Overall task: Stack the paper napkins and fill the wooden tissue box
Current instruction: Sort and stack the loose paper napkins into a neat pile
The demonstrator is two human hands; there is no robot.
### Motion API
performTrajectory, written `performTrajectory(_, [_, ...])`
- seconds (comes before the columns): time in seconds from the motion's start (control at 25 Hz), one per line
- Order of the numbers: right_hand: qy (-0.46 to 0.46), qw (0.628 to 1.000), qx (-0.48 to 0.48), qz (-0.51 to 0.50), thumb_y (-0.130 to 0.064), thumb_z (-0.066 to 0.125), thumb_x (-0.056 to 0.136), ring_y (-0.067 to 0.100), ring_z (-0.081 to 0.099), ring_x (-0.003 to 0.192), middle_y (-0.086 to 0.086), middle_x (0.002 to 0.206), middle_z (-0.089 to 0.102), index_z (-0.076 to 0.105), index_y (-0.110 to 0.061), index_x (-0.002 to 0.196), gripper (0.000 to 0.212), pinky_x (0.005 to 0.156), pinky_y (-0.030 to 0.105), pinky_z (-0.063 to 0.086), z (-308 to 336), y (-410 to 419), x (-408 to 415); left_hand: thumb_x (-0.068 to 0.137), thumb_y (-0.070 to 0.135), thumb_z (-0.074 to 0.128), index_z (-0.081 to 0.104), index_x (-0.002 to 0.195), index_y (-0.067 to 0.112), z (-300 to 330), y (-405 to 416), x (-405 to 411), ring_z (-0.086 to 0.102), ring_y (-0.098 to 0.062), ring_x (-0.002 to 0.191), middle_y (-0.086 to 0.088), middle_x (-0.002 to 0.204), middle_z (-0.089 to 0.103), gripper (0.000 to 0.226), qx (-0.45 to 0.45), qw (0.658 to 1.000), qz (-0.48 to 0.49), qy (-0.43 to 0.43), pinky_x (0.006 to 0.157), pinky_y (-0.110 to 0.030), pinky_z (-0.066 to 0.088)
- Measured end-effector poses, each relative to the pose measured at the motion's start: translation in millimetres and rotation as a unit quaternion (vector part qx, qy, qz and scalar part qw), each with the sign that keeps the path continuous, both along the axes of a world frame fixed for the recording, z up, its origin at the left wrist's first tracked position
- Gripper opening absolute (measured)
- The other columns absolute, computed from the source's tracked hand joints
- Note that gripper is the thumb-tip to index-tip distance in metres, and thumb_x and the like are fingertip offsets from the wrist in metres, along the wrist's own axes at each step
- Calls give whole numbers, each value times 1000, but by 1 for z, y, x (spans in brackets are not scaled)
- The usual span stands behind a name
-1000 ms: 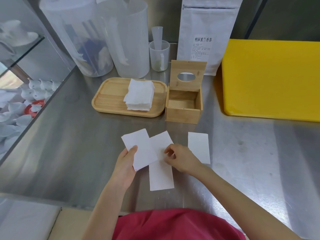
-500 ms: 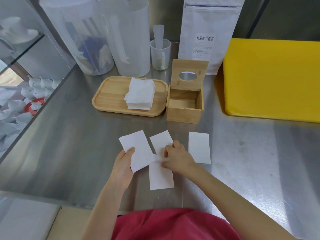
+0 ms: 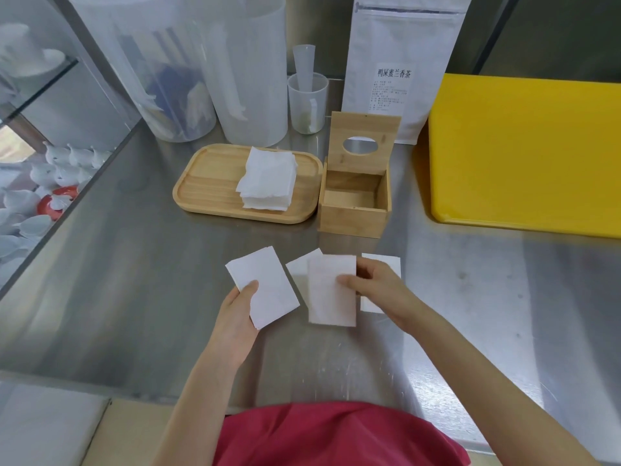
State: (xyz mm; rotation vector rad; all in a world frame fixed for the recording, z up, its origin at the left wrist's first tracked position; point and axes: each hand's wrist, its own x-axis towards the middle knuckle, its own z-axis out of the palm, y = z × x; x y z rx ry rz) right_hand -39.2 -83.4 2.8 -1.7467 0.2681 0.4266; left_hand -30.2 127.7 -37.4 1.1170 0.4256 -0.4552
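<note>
My left hand [image 3: 240, 317] grips a folded white napkin [image 3: 265, 287] by its lower left edge, just above the steel counter. My right hand [image 3: 379, 290] pinches a second folded napkin [image 3: 331, 294] and holds it lifted. Under that one the corner of another napkin [image 3: 299, 265] lies flat, and one more napkin [image 3: 386, 262] is partly hidden behind my right hand. The wooden tissue box [image 3: 353, 216] stands beyond them with nothing inside and its slotted lid [image 3: 364, 137] tipped upright. A pile of unfolded napkins [image 3: 267, 179] rests on a wooden tray [image 3: 208, 183].
A yellow board [image 3: 524, 156] fills the right back of the counter. Translucent plastic containers [image 3: 248, 68], a small cup [image 3: 307, 102] and a white tea pouch [image 3: 403, 62] line the back wall. A glass case with white crockery [image 3: 40, 183] borders the left edge.
My right hand has picked the middle napkin up off the counter, uncovering the one beneath it. My left hand has drawn its napkin slightly left, away from the others.
</note>
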Motion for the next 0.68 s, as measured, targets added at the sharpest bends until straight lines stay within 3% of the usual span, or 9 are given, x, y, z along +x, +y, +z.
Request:
performTrajectory(0.12, [11, 994, 108, -6, -15, 49, 94, 7, 63, 83, -10, 91, 67, 63, -29, 88, 22, 84, 25, 50, 15, -1, 2, 96, 15, 38, 61, 112, 14, 1, -7, -5, 71, -13, 86, 1, 97, 75, 28, -8, 999, -46, -2, 74, -30, 53])
performTrajectory(0.2, [7, 993, 111, 24, -17, 48, 95, 0, 65, 77, -16, 87, 68, 63, -34, 87, 24, 79, 21, 52, 18, 5, 4, 96, 19, 39, 61, 117, 12, -2, -21, -4, 71, -14, 88, -2, 101, 75, 31, 3, 996, -87, 4, 71, -29, 56])
performTrajectory(0.32, [-17, 997, 41, 60, -16, 50, 94, -4, 66, 74, -16, 89, 68, 64, -29, 94, 19, 65, 11, 52, 11, 17, 4, 97, 21, 37, 58, 125, 9, 2, -36, -1, 72, -8, 87, 4, 94, 77, 37, 0, 993, -114, 26, 69, -21, 57])
performTrajectory(0.44, [-54, 992, -105, 51, -17, 53, 91, 15, 65, 83, 2, 94, 70, 64, -7, 103, 19, 66, 15, 47, 0, 23, 4, 95, 26, 40, 65, 117, 15, 7, -36, -7, 69, -14, 102, -2, 111, 73, 34, -12, 988, -155, 16, 87, -31, 54])
performTrajectory(0.56, [-89, 978, -185, 46, -19, 55, 88, 3, 49, 61, -11, 65, 54, 62, -13, 80, 12, 52, 4, 38, 0, 25, 3, 94, 33, 42, 68, 110, 19, 9, -37, -10, 71, -11, 93, -1, 106, 74, 33, -36, 987, -152, 22, 85, -33, 52])
performTrajectory(0.68, [-104, 969, -218, 55, -19, 56, 88, 2, 41, 55, -14, 59, 44, 41, -28, 58, 34, 52, 1, 37, -1, 24, 3, 96, 37, 35, 65, 112, 20, 9, -38, -10, 69, -14, 96, -2, 107, 73, 38, -59, 989, -132, 37, 89, -36, 50])
